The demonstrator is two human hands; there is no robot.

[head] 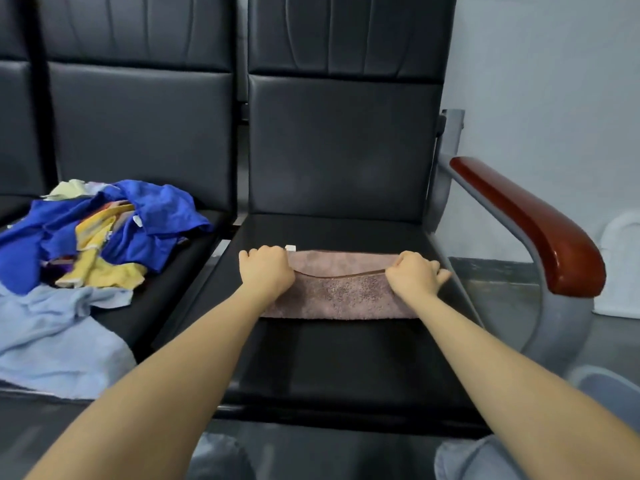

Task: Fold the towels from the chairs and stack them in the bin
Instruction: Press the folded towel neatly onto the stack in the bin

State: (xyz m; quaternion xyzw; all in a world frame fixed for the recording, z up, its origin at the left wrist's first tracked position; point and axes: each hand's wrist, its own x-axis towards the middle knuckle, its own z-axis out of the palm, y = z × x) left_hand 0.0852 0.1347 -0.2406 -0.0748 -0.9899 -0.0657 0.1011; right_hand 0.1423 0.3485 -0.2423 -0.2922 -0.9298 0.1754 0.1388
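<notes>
Both forearms are reaching out over the black seat (332,358). Left of the fingers, a heap of unfolded towels (93,233) is waiting on the neighbouring seat. The left hand (266,270) and right hand (415,273) are each clenching the upper layer of the pink towel (336,296), which is lying flat between them. Keeping both corners level while pulling the edge over should give a square fold. Right of the fingers, a red armrest (533,223) is crowding the seat; no bin is showing.
</notes>
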